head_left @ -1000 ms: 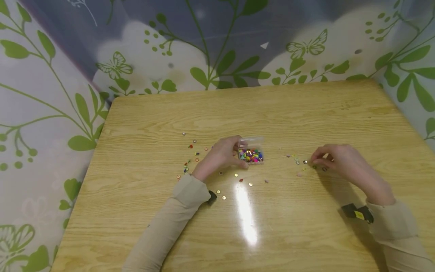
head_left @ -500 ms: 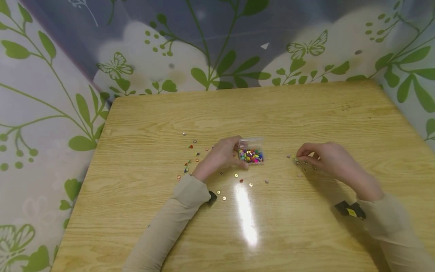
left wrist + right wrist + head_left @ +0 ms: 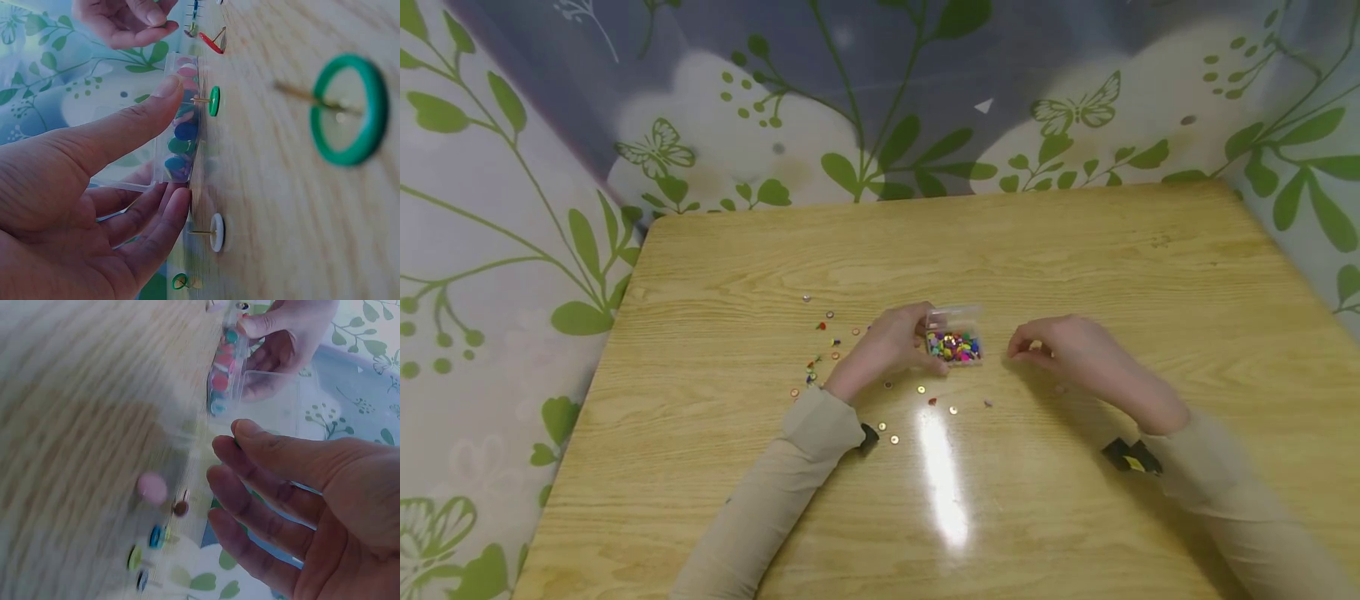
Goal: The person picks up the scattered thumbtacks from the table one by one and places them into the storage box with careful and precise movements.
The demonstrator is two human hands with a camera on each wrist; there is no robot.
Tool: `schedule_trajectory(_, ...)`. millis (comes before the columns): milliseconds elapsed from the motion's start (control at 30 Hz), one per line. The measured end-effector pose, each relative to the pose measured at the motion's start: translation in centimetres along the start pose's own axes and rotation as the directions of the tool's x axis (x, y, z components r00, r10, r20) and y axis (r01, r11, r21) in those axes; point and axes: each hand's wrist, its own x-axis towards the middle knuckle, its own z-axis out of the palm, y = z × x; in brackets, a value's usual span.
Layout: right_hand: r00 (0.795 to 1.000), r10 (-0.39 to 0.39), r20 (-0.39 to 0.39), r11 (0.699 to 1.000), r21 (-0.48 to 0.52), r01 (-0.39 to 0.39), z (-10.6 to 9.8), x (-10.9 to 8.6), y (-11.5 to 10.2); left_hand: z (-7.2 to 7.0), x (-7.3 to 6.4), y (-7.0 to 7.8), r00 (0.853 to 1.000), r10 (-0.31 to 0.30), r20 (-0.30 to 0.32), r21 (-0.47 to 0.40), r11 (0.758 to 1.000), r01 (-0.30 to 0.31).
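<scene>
A small clear plastic box (image 3: 966, 362) with its lid (image 3: 958, 316) raised stands on the table, full of colourful thumbtacks (image 3: 953, 343). My left hand (image 3: 889, 340) holds the box from its left side, thumb at the near side and fingers behind. To the right of the box, my right hand (image 3: 1078, 357) hovers low over the table with thumb and index fingertip together. A tiny dark green bit shows between them in the right wrist view, apparently a thumbtack mostly hidden by the fingertips. Below that hand lies a pink thumbtack (image 3: 152, 488).
Loose thumbtacks lie left of the box, such as a yellow one (image 3: 835, 342), and in front of it, such as a red one (image 3: 932, 402). Several more sit under the right hand, including a blue one (image 3: 155, 537). The wooden table (image 3: 1045, 517) meets a patterned curtain (image 3: 700, 100) behind.
My right hand has moved left across the table, from the loose thumbtacks at the right to near the box. The left hand and the box have stayed in place.
</scene>
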Motion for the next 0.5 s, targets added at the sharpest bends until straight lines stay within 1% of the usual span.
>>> schedule_trajectory(300,0.999,-0.039,-0.022,0.999,0.024,0.04,0.7,1.5,-1.2,-0.1,-0.1,0.1,1.0,-0.014,0.003,-0.015,1.0,0.015)
schedule_trajectory(500,0.998,-0.053,-0.014,0.998,0.043,0.054,1.2,2.2,-1.5,0.0,0.0,0.2,1.0,-0.01,0.007,-0.01,1.0,0.01)
